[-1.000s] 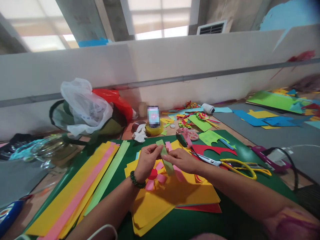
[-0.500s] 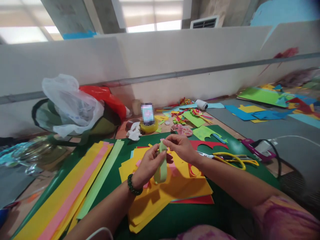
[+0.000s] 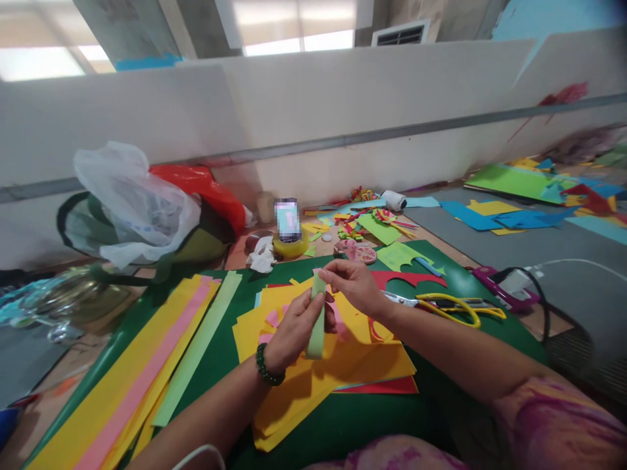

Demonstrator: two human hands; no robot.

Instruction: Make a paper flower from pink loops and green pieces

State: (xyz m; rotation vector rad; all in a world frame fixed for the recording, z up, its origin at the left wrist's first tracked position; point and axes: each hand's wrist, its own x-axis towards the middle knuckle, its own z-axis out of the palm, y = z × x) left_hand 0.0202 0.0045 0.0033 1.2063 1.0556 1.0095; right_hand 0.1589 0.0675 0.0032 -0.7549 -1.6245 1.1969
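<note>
A folded strip of light green paper (image 3: 316,339) stands between my hands above a stack of orange-yellow sheets (image 3: 343,375). My left hand (image 3: 296,326), with a green bead bracelet (image 3: 267,365) at its wrist, is closed on the strip, thumb laid across its front. At the strip's upper end, where a bit of pink shows, the fingertips of my right hand (image 3: 356,285) pinch the paper. Small pink paper pieces (image 3: 272,318) lie on the stack beside my left hand. Parts of the left fingers are hidden behind the strip.
Long yellow strips (image 3: 117,365), a pink strip (image 3: 147,378) and a light green strip (image 3: 200,346) lie left on the green board (image 3: 215,391). Yellow-handled scissors (image 3: 448,308) rest at right. Behind are a tape roll (image 3: 291,247), a phone (image 3: 287,220) and a bag (image 3: 142,215).
The hanging lower part of the green strip, a wider loop before, now looks flatter and narrower. My left hand has turned slightly; my right hand stays at the strip's top.
</note>
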